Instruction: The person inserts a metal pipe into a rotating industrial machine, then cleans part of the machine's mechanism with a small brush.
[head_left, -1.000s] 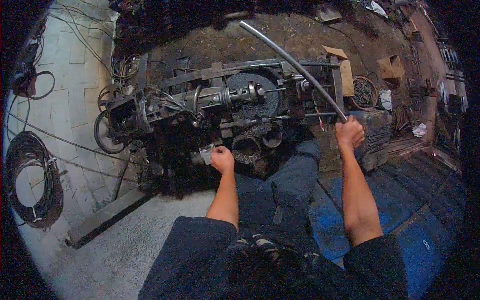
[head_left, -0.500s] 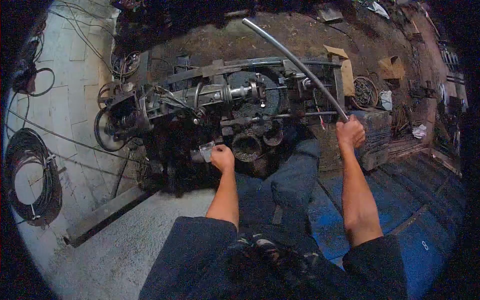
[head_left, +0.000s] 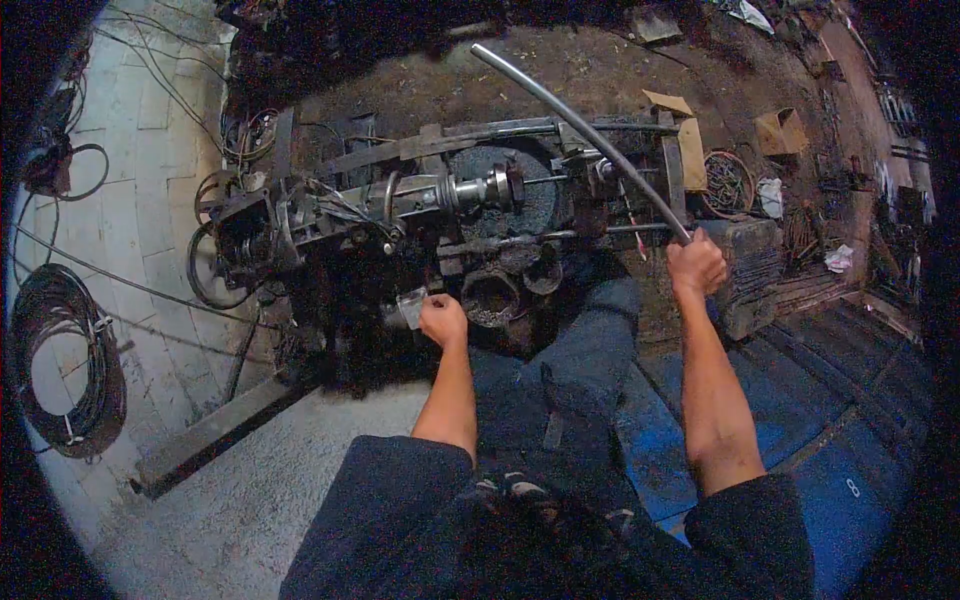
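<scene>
My right hand [head_left: 697, 263] is closed around the lower end of a long metal rod [head_left: 585, 125]. The rod slants up and to the left, over the machine. My left hand [head_left: 442, 318] is closed in a pinch on a small, clear, flat plastic-looking piece [head_left: 410, 308]. Just beyond that hand sits a grimy round metal cup [head_left: 492, 297]. In front of me stands a lathe-like machine [head_left: 340, 215]. Its shiny spindle ends in a chuck [head_left: 507, 188], from which a thin bar [head_left: 545, 179] runs to the right.
A coiled black hose [head_left: 65, 360] lies on the pale floor at left. At right are a dark block [head_left: 755, 260], a round basket [head_left: 728, 182] of wire-like scraps and an open cardboard box [head_left: 782, 133]. A metal beam [head_left: 215, 432] crosses the floor at lower left.
The chuck shows a different outline, as if turned. The rod's far tip has shifted slightly left and down, along with a small shift of the view. Both hands keep their hold.
</scene>
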